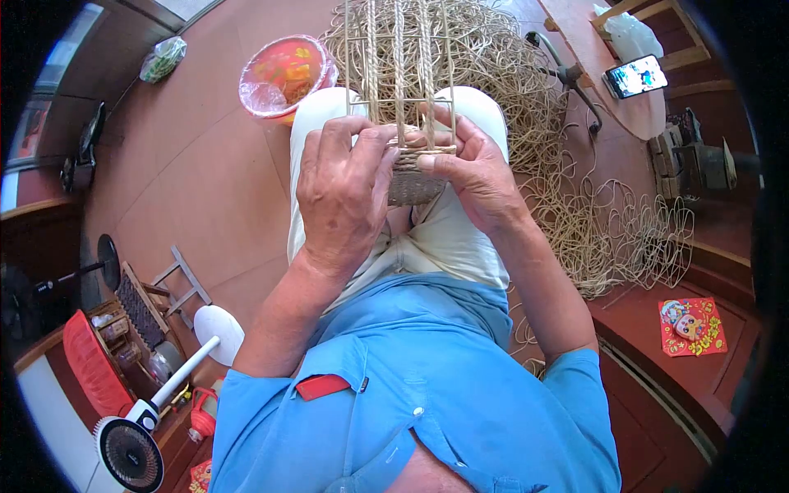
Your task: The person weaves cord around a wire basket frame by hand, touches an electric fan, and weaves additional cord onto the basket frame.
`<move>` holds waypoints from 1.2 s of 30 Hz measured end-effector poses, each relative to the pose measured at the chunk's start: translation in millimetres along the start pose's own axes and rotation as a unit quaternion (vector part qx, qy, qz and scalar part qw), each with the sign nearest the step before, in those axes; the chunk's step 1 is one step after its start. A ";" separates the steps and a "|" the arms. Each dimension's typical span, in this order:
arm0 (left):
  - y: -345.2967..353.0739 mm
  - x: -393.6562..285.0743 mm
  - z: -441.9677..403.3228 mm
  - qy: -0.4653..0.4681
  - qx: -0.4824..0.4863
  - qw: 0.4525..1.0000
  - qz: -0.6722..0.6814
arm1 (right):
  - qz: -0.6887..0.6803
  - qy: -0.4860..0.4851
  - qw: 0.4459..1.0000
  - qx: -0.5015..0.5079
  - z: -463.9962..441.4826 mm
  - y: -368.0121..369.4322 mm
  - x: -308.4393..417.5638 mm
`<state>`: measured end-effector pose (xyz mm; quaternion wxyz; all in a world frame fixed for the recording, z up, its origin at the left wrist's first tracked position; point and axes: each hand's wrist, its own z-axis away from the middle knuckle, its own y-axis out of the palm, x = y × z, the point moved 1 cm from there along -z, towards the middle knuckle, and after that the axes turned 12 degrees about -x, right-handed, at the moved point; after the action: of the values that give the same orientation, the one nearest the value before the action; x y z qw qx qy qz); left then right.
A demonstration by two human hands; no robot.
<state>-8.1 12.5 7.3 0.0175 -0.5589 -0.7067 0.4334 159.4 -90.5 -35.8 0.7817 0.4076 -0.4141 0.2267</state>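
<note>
Between my knees stands a wire frame with thick twisted cords running lengthwise along it. At its near end is a tightly woven band of cord. My left hand is at the left side of the weave, its fingers bent and pressed together; what they hold is too small to name. My right hand pinches the right edge of the woven band, thumb on top and fingers behind the frame.
Loose cord lies in a big tangled heap beyond my knees and to the right. A red basin with plastic is at the left. A phone rests on a table at the right. A white fan stands lower left.
</note>
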 end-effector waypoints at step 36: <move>20.4 -1.6 -19.2 0.062 0.101 0.992 0.044 | 0.108 -0.050 0.987 -0.105 -3.9 -7.4 21.0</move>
<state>18.1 22.7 7.1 0.0983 -0.6108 -0.6312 0.4677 177.9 -91.1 -22.9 0.7691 0.2871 -0.5159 0.2449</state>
